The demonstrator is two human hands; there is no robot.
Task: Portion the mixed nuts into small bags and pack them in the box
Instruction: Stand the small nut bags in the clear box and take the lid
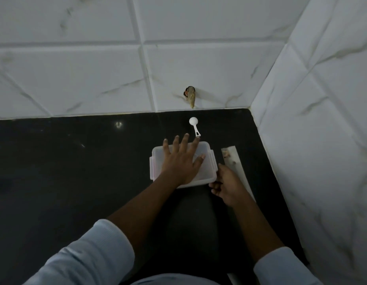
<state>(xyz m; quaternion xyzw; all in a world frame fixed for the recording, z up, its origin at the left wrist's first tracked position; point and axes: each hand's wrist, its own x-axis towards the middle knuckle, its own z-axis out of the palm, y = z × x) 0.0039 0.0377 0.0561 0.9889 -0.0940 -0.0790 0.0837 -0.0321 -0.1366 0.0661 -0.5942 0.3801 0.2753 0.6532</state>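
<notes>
Here, the clear box sits on the dark counter, near the corner where the back wall and side wall meet. The left hand lies flat on its lid, fingers spread wide. The right hand curls round the box's near right corner. A white scoop lies just past the box. A long white strip lies between box and side wall. The counter runs wide to the left.

A glossy black worktop runs into a corner of white, marble-veined tiled walls: back wall and side wall. A ragged hole breaks the back wall just above the worktop. The light is dim.
</notes>
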